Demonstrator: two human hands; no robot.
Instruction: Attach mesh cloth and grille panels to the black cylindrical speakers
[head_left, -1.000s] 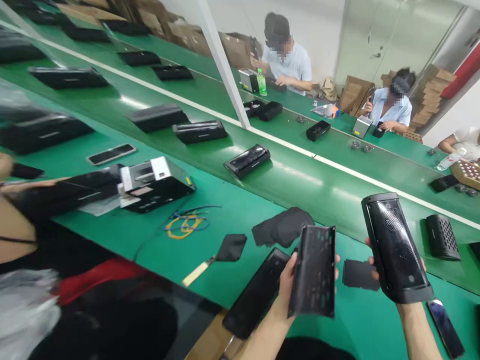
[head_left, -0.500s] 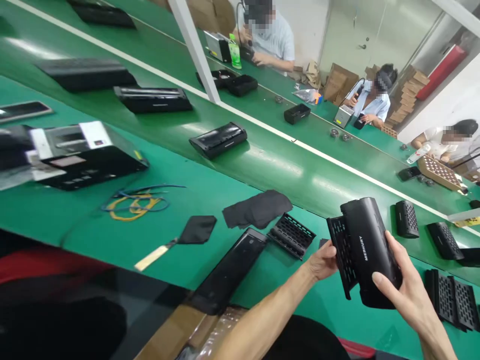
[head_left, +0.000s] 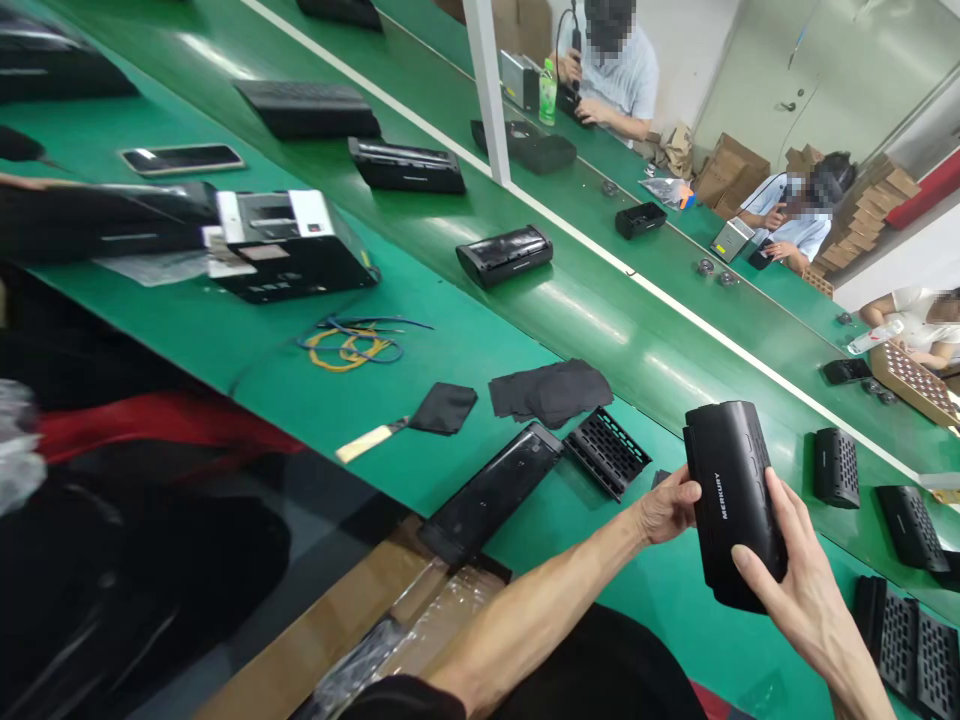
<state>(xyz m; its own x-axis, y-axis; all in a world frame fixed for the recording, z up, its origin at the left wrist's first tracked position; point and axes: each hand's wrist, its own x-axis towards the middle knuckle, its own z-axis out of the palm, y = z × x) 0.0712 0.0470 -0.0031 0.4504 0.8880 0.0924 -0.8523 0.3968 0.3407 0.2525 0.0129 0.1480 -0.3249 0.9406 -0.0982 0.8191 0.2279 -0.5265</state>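
A black plastic casing [head_left: 739,500] lettered MERKURY is held up over the front of the green bench, tilted slightly. My right hand [head_left: 799,580] wraps its right side, thumb on the front face. Along the left edge, my left hand [head_left: 670,505] grips with bent fingers; the slotted panel there is now nearly hidden against the casing. Left of my hands lie a loose slotted black panel [head_left: 607,452] and a long black shell [head_left: 495,490]. Thin black sheets [head_left: 551,390] are spread behind them. One more black sheet [head_left: 444,408] lies by a pale-handled tool [head_left: 367,440].
Several black casings stand along the green conveyor [head_left: 600,320]. Slotted panels [head_left: 907,640] lie at right. A boxy device [head_left: 292,250], coiled wires [head_left: 349,345] and a phone [head_left: 184,159] occupy the left bench. A cardboard box [head_left: 322,620] sits below the edge. Co-workers sit across the line.
The slotted panel, earlier jutting from the casing's left side, has come in against it, and my left hand has moved with it. The view has swung left.
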